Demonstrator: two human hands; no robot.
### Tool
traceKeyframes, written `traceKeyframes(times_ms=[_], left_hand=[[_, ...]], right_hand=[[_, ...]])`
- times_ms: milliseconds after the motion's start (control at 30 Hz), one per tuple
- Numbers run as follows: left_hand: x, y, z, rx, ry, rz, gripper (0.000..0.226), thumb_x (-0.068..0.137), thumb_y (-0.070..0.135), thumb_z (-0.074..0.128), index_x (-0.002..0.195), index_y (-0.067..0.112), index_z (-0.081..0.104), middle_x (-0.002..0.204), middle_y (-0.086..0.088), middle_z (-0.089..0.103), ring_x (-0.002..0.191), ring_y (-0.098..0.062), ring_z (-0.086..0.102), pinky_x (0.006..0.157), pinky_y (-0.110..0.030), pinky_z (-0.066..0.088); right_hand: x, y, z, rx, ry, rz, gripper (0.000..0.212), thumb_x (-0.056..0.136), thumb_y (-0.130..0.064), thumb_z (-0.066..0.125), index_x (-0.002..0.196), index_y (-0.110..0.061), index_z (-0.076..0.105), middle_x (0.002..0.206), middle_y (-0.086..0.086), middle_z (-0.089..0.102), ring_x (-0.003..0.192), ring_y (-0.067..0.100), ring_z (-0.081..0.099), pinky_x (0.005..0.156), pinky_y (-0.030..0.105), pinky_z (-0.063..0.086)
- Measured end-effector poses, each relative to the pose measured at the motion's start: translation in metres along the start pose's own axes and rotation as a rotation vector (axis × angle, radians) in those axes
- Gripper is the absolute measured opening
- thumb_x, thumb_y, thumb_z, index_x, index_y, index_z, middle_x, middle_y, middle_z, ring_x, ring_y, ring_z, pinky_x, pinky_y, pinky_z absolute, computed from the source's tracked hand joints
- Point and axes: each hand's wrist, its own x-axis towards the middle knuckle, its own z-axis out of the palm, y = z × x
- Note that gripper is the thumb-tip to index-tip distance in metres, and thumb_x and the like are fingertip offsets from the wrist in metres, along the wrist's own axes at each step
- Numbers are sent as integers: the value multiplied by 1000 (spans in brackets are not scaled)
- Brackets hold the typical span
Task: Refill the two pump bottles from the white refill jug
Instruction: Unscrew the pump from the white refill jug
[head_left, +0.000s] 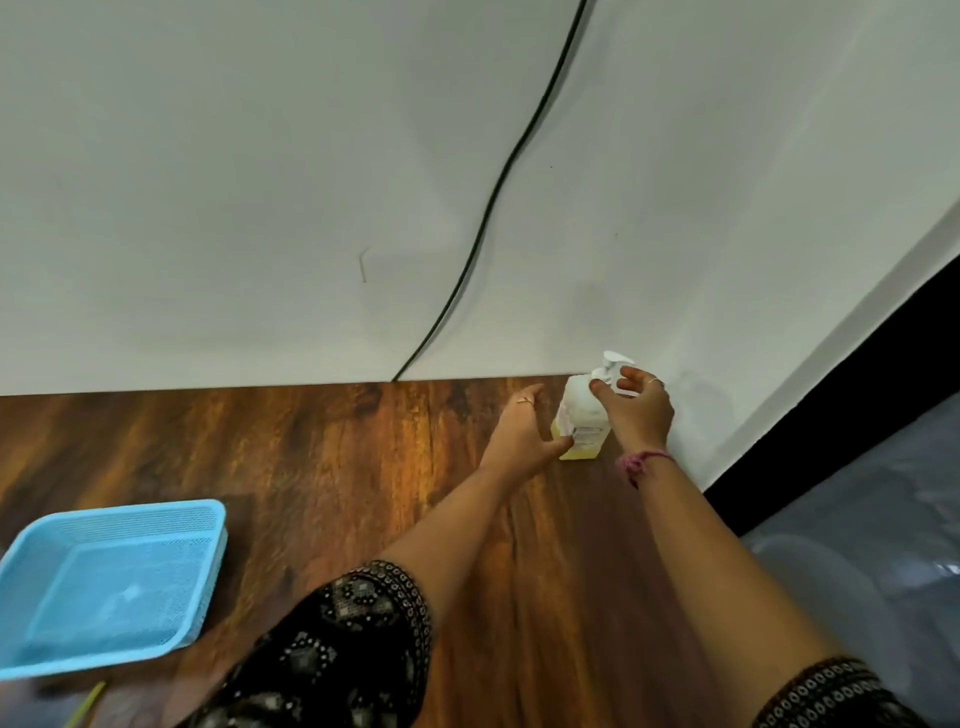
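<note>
A clear pump bottle (581, 415) with a white pump head and a little yellow liquid at its base stands upright at the far right of the wooden table (322, 467), close to the wall. My left hand (519, 436) grips the bottle's lower left side, thumb against the label. My right hand (636, 410) reaches over from the right, its fingers curled around the pump neck at the top. The white refill jug and a second pump bottle are not in view.
A light blue mesh plastic tray (109, 582) sits near the table's front left. A black cable (498, 182) runs down the white wall (260, 182) to the table's back edge. Past the table's right edge lies grey floor with a black strip.
</note>
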Motion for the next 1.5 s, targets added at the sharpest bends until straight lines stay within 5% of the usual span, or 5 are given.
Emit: traceKeyframes(times_ms=[167, 733, 900, 1300, 1500], left_hand=[[43, 7, 25, -59, -84, -34, 93, 71, 19, 82, 145, 5, 28, 147, -10, 38, 133, -22, 39, 92, -15, 30], [64, -20, 43, -240, -112, -119, 76, 63, 14, 87, 126, 13, 45, 119, 3, 57, 106, -13, 57, 81, -19, 47], [34, -18, 5, -308, -29, -87, 74, 58, 26, 89, 120, 20, 48, 115, 9, 60, 105, -9, 59, 89, -29, 53], [-68, 19, -126, -473, 146, -11, 71, 60, 16, 90, 120, 17, 53, 110, 6, 67, 96, -2, 66, 78, -17, 54], [-114, 6, -173, -443, 229, -7, 78, 54, 27, 92, 122, 16, 54, 113, 4, 67, 101, -9, 67, 87, -32, 57]], right_hand=[[27, 18, 13, -104, -63, -53, 52, 75, -25, 78, 121, -10, 61, 119, 9, 62, 106, 23, 60, 80, 20, 42], [31, 22, 13, -124, -105, -117, 42, 69, -33, 83, 105, -14, 72, 99, 3, 72, 83, 11, 62, 66, 14, 43], [10, -7, 2, -26, -223, -151, 46, 67, -36, 84, 105, -15, 72, 95, -1, 73, 84, 10, 67, 68, 19, 54], [-87, -127, -7, 154, -376, -363, 34, 65, -38, 84, 91, -23, 71, 87, -10, 71, 79, 7, 68, 67, 21, 57], [-141, -158, 9, 171, -450, -426, 39, 65, -38, 84, 97, -19, 71, 90, -6, 70, 83, 9, 66, 72, 24, 55]])
